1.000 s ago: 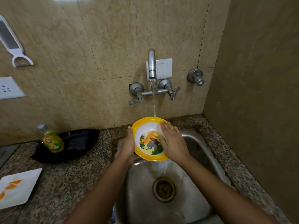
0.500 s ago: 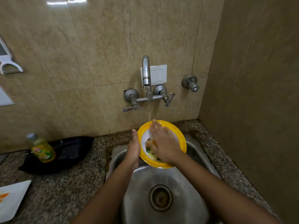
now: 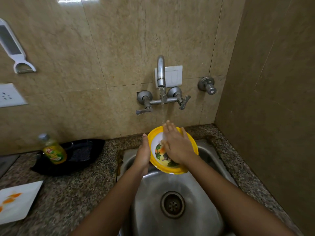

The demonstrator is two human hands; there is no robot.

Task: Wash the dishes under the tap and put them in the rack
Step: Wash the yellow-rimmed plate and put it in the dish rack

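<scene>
A yellow-rimmed bowl (image 3: 157, 153) with a coloured picture inside is tilted toward me over the steel sink (image 3: 201, 193). My left hand (image 3: 143, 155) grips its left rim from behind. My right hand (image 3: 177, 143) lies flat with spread fingers inside the bowl, covering most of the picture. Water runs from the wall tap (image 3: 161, 72) onto my right fingers and the bowl's upper part. No rack is in view.
On the granite counter (image 3: 81, 193) left of the sink lie a black dish (image 3: 81, 155), a green soap bottle (image 3: 53, 151) and a white square plate (image 3: 17, 200) with orange stains. A peeler (image 3: 15, 48) hangs on the tiled wall. A side wall closes the right.
My right hand has slid from the bowl's right edge up across its inside, under the water. The bowl stays held in my left hand.
</scene>
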